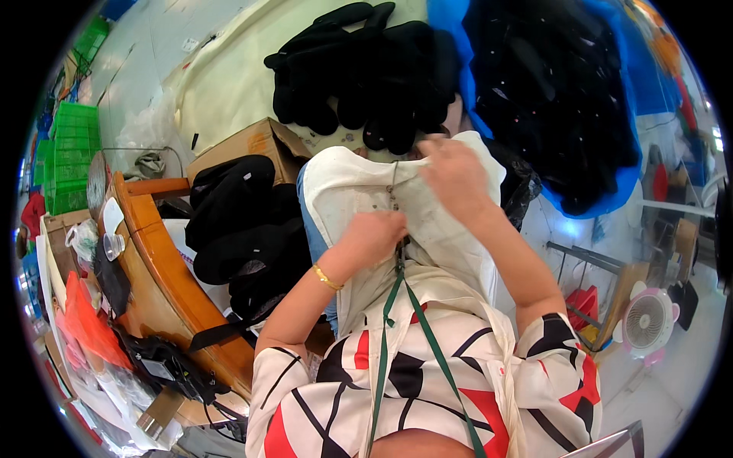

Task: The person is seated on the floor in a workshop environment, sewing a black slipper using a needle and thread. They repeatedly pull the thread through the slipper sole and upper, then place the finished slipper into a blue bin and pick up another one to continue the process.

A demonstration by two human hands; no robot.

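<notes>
My left hand (379,235) is closed over my lap, its fingertips at the dark metal end of a green lanyard (435,343) that hangs from my neck. A thin dark chain or cord (395,191) runs from there up the stained white apron (355,172) on my lap. Farther up and to the right, my right hand (454,179) has its fingers curled together near the apron's far edge. What either hand grips is too small or hidden to make out. Just beyond lies a heap of black soft pieces with rounded ends (366,69).
More black pieces (248,244) are piled at my left by a cardboard box (248,149) and an orange wooden bench (164,282). A blue bag (634,160) of black pieces stands far right. A fan (647,324) sits at right, green crates (72,156) at far left.
</notes>
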